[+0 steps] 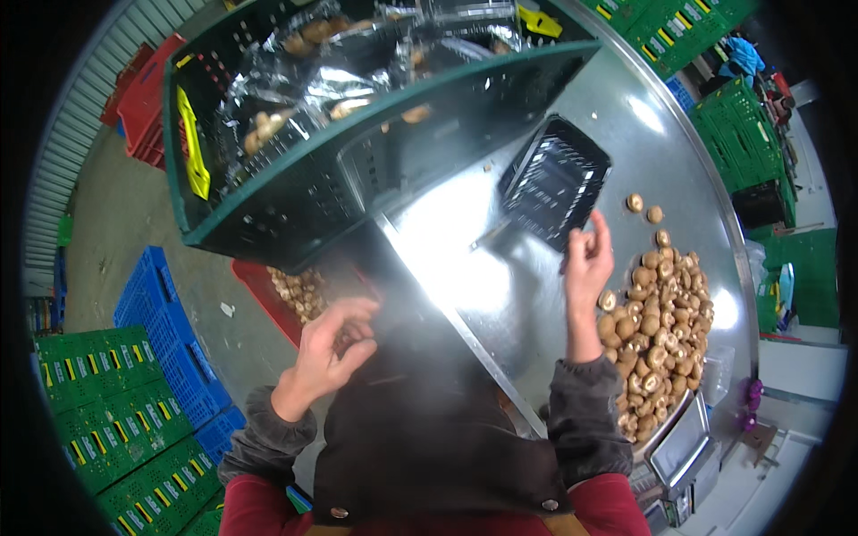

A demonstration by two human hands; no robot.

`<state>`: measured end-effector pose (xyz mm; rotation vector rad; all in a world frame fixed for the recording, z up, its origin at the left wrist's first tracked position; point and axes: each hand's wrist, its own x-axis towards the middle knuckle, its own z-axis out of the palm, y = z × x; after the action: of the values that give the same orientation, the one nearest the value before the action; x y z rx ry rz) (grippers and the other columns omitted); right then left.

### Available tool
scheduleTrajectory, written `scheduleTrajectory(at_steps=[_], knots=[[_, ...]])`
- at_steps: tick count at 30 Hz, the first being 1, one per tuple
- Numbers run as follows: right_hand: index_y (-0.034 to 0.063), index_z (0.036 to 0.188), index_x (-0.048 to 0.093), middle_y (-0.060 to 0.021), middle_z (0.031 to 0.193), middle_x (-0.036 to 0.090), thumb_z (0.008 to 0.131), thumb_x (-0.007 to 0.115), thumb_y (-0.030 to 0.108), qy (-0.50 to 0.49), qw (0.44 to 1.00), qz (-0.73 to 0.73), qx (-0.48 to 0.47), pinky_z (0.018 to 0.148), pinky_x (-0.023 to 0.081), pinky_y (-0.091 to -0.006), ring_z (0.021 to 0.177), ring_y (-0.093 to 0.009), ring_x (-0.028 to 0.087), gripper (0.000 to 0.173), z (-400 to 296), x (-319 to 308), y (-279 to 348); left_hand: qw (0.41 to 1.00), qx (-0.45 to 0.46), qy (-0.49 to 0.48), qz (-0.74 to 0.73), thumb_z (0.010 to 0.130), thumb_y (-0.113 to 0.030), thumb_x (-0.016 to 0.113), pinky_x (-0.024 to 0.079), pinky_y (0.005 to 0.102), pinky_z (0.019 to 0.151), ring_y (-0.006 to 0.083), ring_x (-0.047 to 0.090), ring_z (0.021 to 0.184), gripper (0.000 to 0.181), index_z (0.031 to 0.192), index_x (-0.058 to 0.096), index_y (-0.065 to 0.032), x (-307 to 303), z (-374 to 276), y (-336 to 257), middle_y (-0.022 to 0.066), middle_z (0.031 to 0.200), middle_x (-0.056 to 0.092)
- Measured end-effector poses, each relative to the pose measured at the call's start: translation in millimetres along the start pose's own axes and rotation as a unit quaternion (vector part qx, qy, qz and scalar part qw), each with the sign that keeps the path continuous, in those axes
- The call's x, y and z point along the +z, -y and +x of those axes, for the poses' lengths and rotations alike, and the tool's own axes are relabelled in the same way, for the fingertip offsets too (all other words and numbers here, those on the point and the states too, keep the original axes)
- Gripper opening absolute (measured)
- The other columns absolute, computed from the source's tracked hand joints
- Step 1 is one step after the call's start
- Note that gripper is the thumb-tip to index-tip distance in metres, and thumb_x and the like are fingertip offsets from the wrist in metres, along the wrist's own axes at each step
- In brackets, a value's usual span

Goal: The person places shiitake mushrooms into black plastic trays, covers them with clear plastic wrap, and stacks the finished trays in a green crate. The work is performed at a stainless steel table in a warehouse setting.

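My right hand is at the near corner of an empty black plastic tray, thumb and fingers bent around its edge; the tray tilts over the steel table. My left hand hangs in front of the dark apron, fingers curled and apart, with nothing seen in it. Beyond both hands a dark green crate holds film-wrapped packs of mushrooms. On the table right of my right hand lies a heap of brown mushrooms, with a few loose ones near its far end.
Below the crate, a red crate holds more mushrooms. Blue plastic pallets and stacked green crates stand at left. More trays are beyond the heap's near end. A person in blue is far off at upper right.
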<state>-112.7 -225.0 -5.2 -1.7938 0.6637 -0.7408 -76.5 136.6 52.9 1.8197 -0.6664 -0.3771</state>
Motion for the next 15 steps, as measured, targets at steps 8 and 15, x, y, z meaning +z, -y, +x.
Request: scheduleTrajectory(at_steps=[8,15], knots=[[-0.0008,0.117,0.060,-0.0140,0.065,0.063,0.076,0.063,0.022,0.009,0.953,-0.304,-0.011,0.061,0.050,-0.0367,0.059,-0.024,0.063,0.046,110,15,-59,0.946,0.240,-0.033,0.216,0.070,-0.004,0.064,0.053,0.0334,0.073,0.0261,0.067,0.080,0.021,0.090,0.059,-0.0001,-99,65,-91,0.0175,0.098,0.067],[0.0040,0.123,0.057,-0.0169,0.081,0.066,0.082,0.065,0.028,0.020,0.901,-0.434,-0.011,0.073,0.050,-0.0429,0.074,-0.032,0.065,0.048,99,3,-27,0.915,0.006,0.045,0.402,0.082,-0.018,0.067,0.051,0.0329,0.070,0.0240,0.065,0.079,0.027,0.097,0.062,0.0042,-173,185,-83,0.0159,0.089,0.065]])
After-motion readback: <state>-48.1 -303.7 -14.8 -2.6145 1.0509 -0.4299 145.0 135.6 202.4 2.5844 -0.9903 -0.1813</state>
